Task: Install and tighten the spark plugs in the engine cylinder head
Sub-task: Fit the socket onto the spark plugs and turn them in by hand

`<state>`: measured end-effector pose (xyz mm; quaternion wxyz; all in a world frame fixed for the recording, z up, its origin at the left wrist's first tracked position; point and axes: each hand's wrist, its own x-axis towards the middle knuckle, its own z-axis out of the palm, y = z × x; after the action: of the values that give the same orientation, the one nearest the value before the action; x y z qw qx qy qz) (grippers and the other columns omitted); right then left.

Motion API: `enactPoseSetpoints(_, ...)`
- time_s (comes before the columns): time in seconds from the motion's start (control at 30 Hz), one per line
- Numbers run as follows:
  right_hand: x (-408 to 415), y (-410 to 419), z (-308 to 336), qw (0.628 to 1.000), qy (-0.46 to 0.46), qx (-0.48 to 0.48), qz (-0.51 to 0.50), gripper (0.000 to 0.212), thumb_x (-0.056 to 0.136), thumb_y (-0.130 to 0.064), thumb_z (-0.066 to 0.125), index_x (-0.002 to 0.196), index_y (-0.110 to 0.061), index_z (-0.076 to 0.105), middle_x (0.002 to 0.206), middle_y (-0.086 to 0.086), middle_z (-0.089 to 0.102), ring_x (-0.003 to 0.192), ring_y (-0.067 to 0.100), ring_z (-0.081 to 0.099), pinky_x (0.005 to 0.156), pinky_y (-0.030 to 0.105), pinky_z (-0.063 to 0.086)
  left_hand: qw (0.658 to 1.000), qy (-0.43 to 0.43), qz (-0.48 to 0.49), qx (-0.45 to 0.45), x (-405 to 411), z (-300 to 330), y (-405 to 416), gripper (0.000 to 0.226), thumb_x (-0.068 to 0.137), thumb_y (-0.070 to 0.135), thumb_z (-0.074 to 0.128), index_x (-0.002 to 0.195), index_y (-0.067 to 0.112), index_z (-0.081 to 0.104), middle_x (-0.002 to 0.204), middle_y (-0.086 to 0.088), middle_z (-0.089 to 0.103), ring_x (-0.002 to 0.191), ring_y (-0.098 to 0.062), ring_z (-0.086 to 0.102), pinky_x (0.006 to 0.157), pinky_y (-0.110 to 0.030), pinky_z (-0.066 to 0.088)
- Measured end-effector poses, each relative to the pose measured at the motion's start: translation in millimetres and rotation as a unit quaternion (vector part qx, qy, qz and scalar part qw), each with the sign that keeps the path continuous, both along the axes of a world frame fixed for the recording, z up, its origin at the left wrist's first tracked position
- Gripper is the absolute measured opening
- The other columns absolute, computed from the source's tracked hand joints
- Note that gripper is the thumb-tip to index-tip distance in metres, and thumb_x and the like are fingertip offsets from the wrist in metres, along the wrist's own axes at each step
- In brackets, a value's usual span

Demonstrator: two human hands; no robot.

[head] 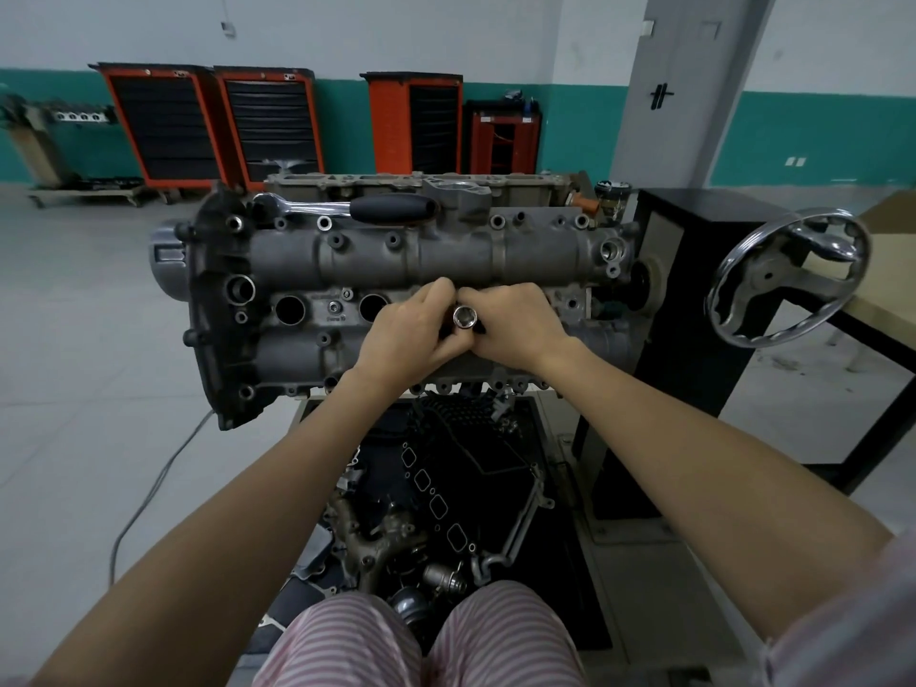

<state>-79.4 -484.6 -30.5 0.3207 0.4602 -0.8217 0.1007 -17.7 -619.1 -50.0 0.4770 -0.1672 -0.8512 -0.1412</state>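
left hand [409, 329], right hand [515, 324], fingers curled together

Arms: both bare from wrist past the elbow, no watch or bands.
Left hand [406, 334]: ungloved.
Right hand [515, 324]: ungloved.
Trousers [421, 642]: pink and white narrow stripes.
Sleeve [852, 632]: pale, short, at right shoulder.

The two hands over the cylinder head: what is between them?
In the head view, a shiny socket sits between the left hand and the right hand, open end toward the camera. Both hands grip it, above the cylinder head.
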Motion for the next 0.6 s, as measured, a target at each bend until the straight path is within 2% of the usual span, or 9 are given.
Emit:
enactPoseSetpoints(0.07, 3.3, 1.0, 0.1, 0.999, -0.005, -0.035, 0.021, 0.014, 0.074, -0.014, 0.067, 0.069, -0.003, 0.06, 0.063, 0.015, 0.065, 0.057, 0.036, 0.061, 0.047, 0.031, 0.036, 1.0, -0.005, 0.01, 0.008, -1.6, -0.3, -0.8, 0.032, 0.08, 0.032, 0.05, 0.067, 0.003, 0.043, 0.056, -0.008, 0.047, 0.043, -0.028, 0.046, 0.044, -0.025, 0.028)
enactPoseSetpoints(0.13, 4.5, 0.8, -0.4, 0.998, -0.003, -0.048, 0.03, 0.014, 0.072, -0.012, 0.07, 0.065, -0.004, 0.061, 0.061, 0.015, 0.065, 0.054, 0.034, 0.061, 0.046, 0.031, 0.04, 1.0, 0.0, 0.026, -0.002, -3.2, -0.5, -2.0, 0.036, 0.083, 0.033, 0.049, 0.065, 0.002, 0.044, 0.054, -0.009, 0.049, 0.043, -0.028, 0.048, 0.042, -0.025, 0.029)
enactPoseSetpoints(0.27, -0.4, 0.1, -0.3, 0.999, -0.023, -0.015, -0.024, 0.021, 0.084, -0.028, 0.055, 0.083, -0.01, 0.064, 0.083, 0.011, 0.069, 0.08, 0.034, 0.063, 0.059, 0.034, 0.036, 0.999, 0.015, 0.028, -0.028, -3.8, -2.0, -2.7, 0.034, 0.084, 0.027, 0.048, 0.064, 0.0, 0.047, 0.052, -0.012, 0.052, 0.04, -0.031, 0.051, 0.038, -0.025, 0.032)
enactPoseSetpoints(0.43, -1.8, -1.6, -1.6, 0.999, -0.015, -0.017, -0.034, 0.026, 0.081, -0.031, 0.054, 0.093, -0.009, 0.053, 0.081, 0.008, 0.067, 0.078, 0.034, 0.062, 0.056, 0.032, 0.03, 1.0, 0.001, 0.021, -0.016, -1.4, -1.1, -0.2, 0.03, 0.077, 0.027, 0.045, 0.068, -0.001, 0.045, 0.054, -0.011, 0.049, 0.038, -0.03, 0.047, 0.042, -0.021, 0.027)
enactPoseSetpoints(0.53, -1.3, -0.8, -1.1, 1.0, 0.001, 0.004, -0.025, 0.024, 0.083, -0.028, 0.052, 0.097, -0.009, 0.056, 0.081, 0.009, 0.067, 0.078, 0.033, 0.062, 0.056, 0.034, 0.033, 1.0, -0.002, 0.026, -0.017, -1.9, -0.6, 0.0, 0.03, 0.077, 0.029, 0.045, 0.069, -0.001, 0.046, 0.055, -0.009, 0.049, 0.039, -0.029, 0.047, 0.044, -0.021, 0.025)
enactPoseSetpoints(0.6, 1.1, 0.0, 0.2, 1.0, -0.001, -0.003, -0.007, 0.019, 0.083, -0.022, 0.054, 0.091, -0.006, 0.06, 0.078, 0.012, 0.067, 0.075, 0.035, 0.062, 0.055, 0.035, 0.036, 0.999, -0.005, 0.03, -0.016, -2.5, -0.7, -0.8, 0.033, 0.079, 0.031, 0.046, 0.07, -0.001, 0.046, 0.055, -0.008, 0.05, 0.04, -0.028, 0.049, 0.044, -0.022, 0.026)
